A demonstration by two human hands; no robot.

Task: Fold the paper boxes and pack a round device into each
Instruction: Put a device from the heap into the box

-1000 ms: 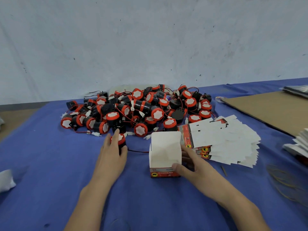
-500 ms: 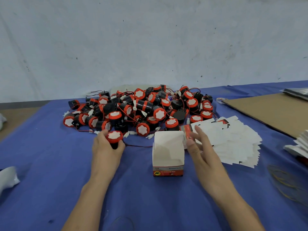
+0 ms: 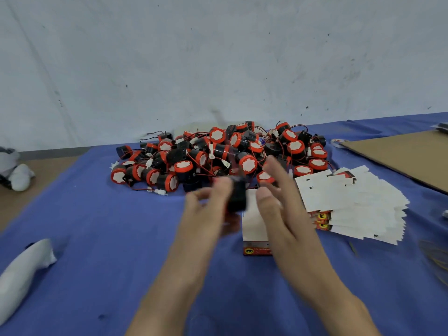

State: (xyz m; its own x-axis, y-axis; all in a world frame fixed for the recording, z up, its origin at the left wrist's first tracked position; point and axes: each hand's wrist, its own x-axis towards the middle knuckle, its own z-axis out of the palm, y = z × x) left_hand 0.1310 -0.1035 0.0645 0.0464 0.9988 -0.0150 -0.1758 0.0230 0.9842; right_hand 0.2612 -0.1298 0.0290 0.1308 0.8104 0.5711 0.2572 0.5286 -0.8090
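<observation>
Two hands work over the blue-covered worktop (image 3: 97, 226), both smeared by motion blur. The left hand (image 3: 206, 214) has its fingers curled round a dark device (image 3: 236, 197), held at the upper left corner of the box (image 3: 253, 226). Whether the device touches the box cannot be told. Its red face and wire cannot be made out through the blur.

The right hand (image 3: 286, 214) is open, fingers straight, thumb apart, holding nothing. It stands in front of the box and hides its right half. The box is upright with its top open. A white wall and a red printed band at its base show on the visible left part.

Behind the hands lies a pile (image 3: 218, 151) of red-and-black devices with tangled wires. Its near edge is partly covered by the fingertips. To the right of the box, flat white blanks (image 3: 351, 202) are fanned out, their left end hidden behind the right hand.

A cardboard sheet (image 3: 400, 156) at far right is cut off by the frame. At lower left a white bundle (image 3: 21, 275) runs out of view; what it is cannot be told. A second pale object (image 3: 17, 175) sits at the left edge, off the blue cover and also cut off. Thin loops (image 3: 434, 260) at the right edge are too blurred to identify. Both forearms are cut off at the bottom.
</observation>
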